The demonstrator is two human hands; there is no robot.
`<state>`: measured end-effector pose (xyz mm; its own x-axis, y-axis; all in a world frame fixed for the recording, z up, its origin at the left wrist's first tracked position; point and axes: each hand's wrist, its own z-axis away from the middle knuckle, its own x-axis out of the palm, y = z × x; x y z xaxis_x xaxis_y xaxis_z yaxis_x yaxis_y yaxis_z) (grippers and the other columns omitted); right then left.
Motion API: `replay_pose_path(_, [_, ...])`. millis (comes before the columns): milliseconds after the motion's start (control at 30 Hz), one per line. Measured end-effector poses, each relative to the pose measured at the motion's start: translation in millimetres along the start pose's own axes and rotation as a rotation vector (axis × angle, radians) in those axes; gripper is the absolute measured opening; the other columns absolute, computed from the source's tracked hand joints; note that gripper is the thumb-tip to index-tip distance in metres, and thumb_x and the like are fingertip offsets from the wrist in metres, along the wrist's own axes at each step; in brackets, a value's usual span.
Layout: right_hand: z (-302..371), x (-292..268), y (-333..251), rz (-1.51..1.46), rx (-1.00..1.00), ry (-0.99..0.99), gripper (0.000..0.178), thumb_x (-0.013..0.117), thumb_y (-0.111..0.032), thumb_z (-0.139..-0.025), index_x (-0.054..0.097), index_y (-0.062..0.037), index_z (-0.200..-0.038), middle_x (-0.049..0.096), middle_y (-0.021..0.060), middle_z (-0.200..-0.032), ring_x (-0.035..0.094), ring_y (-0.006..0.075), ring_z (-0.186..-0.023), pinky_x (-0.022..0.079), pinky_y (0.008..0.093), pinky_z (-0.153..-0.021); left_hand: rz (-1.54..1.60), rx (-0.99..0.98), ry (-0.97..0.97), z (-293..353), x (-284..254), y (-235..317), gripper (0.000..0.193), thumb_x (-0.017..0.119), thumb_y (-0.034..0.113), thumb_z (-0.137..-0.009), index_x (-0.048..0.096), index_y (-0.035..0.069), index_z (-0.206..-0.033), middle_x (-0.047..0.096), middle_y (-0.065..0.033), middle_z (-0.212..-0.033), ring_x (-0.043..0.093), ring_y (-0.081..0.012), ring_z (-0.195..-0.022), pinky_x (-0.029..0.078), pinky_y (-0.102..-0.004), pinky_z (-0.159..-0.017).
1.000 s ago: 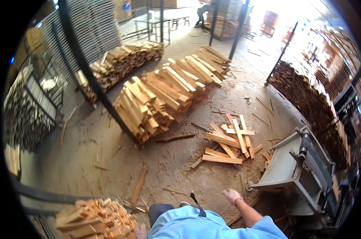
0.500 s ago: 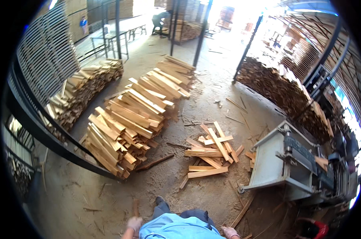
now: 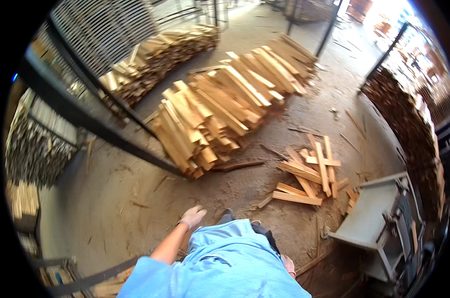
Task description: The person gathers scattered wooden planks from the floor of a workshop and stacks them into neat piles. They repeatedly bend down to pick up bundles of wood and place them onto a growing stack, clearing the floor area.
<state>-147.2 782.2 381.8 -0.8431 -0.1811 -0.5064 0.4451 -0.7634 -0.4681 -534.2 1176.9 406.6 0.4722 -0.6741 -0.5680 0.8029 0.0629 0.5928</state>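
The gloved left hand (image 3: 192, 217) is held out, fingers loosely extended, above the floor (image 3: 110, 213). Ahead, a large stack of boards (image 3: 230, 104) is seen. Well apart, the right hand (image 3: 288, 264) is partly hidden by the blue shirt (image 3: 225, 263) — its grip cannot be told. Farther right, loose boards (image 3: 324, 171) are heaped crosswise near a grey metal machine (image 3: 364, 213).

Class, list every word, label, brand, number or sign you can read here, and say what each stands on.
None can be read.
Stack of boards and loose boards: no lettering shows.
Grey machine: none legible.
Blue shirt: a small dark mark, too blurred to tell print from crease.
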Motion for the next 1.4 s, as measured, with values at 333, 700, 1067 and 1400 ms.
replay_pose_path(333, [3, -8, 27, -0.277, 0.354, 0.164, 0.044, 0.053, -0.035, -0.101, 0.065, -0.0015, -0.127, 0.071, 0.0179, -0.118, 0.067, 0.0323, -0.110, 0.052, 0.0416, -0.094, -0.241, -0.315, -0.306, 112, 63, -96, 0.058, 0.045, 0.050, -0.100, 0.071, 0.003, -0.122, 0.066, -0.0299, -0.126, 0.063, -0.0442, -0.122, 0.049, -0.0504, -0.102])
replay_pose_path(700, [72, -29, 42, -0.600, 0.671, 0.206, 0.056, 0.062, -0.041, -0.098, 0.065, 0.0043, -0.130, 0.069, 0.0239, -0.129, 0.064, 0.0364, -0.122, 0.047, 0.0414, -0.103, -0.159, -0.235, -0.039, -3, 6, 74, 0.059, 0.060, 0.044, -0.096, 0.063, 0.001, -0.136, 0.064, -0.0236, -0.137, 0.061, -0.0372, -0.129, 0.047, -0.0418, -0.108])
replay_pose_path(1067, [-7, 4, 22, -0.891, 0.726, 0.312, 0.055, 0.063, -0.036, -0.099, 0.060, 0.0033, -0.137, 0.068, 0.0161, -0.125, 0.065, 0.0260, -0.111, 0.050, 0.0346, -0.096, -0.231, -0.071, -0.258, -174, -6, 167, 0.058, 0.065, 0.040, -0.097, 0.059, 0.005, -0.142, 0.067, -0.0225, -0.134, 0.062, -0.0355, -0.127, 0.047, -0.0411, -0.108])
replay_pose_path(1400, [-176, -103, -92, -0.939, 0.603, 0.257, 0.060, 0.065, -0.038, -0.100, 0.056, 0.0032, -0.142, 0.062, 0.0222, -0.142, 0.058, 0.0314, -0.134, 0.042, 0.0356, -0.113, -0.262, 0.103, -0.385, -335, 30, 243, 0.057, 0.067, 0.037, -0.098, 0.057, 0.002, -0.142, 0.066, -0.0230, -0.134, 0.063, -0.0357, -0.126, 0.048, -0.0404, -0.106])
